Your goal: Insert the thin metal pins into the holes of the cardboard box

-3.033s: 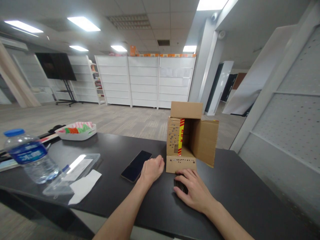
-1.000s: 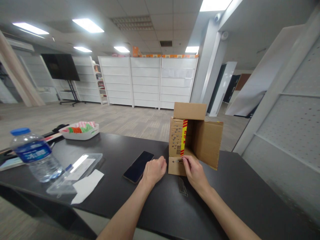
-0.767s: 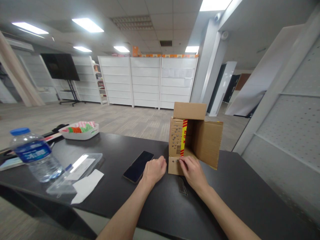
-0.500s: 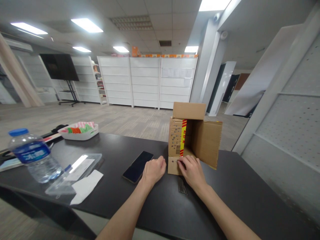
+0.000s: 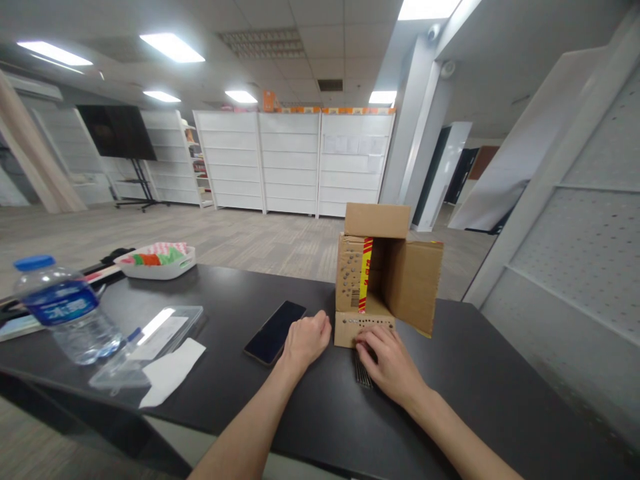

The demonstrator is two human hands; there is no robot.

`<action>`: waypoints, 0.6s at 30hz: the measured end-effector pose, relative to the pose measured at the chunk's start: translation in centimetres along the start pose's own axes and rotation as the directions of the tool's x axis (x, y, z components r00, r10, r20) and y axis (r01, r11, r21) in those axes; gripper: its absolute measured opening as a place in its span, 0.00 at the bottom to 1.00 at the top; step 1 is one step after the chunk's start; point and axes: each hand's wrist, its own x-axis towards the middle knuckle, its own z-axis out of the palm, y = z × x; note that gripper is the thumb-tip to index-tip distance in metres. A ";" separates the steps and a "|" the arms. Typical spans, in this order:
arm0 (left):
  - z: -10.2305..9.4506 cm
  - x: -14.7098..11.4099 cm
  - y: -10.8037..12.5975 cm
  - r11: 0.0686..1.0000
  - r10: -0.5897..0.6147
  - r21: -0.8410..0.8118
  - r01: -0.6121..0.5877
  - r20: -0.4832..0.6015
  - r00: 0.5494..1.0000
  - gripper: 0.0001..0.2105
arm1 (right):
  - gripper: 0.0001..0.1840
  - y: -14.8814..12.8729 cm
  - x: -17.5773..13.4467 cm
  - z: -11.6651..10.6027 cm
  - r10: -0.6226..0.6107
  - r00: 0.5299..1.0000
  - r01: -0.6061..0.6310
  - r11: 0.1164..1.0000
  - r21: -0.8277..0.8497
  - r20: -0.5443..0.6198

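Observation:
A cardboard box (image 5: pixel 349 283) stands on the table with its opening toward me. Its lower front flap (image 5: pixel 345 337) hangs down and bears a row of small holes, with silvery dots at the left end. My right hand (image 5: pixel 387 357) is in front of this flap, fingers loosely curled and thumb apart. Just below its fingertips lies a row of thin dark metal nails or screws (image 5: pixel 363 375), partly covered by the hand. My left hand (image 5: pixel 309 337) rests closed left of the box, beside a black phone (image 5: pixel 275 332); whatever it may hold is hidden.
At the left are a water bottle (image 5: pixel 65 310), a clear plastic case (image 5: pixel 170 333) and a white paper piece (image 5: pixel 175 373). A white basket (image 5: pixel 160 271) with colourful packets stands at the table's back edge. A side flap (image 5: pixel 415 283) sticks out right of the box.
My right hand has come down off the front flap to the thin metal pieces, uncovering the row of holes. My left hand has hardly moved.

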 end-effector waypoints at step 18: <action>0.6 0.2 -0.5 0.999 0.043 0.024 -0.042 -0.031 0.999 0.16 | 0.08 -1.3 -2.1 -1.2 -0.028 0.991 0.019 0.998 0.065 0.130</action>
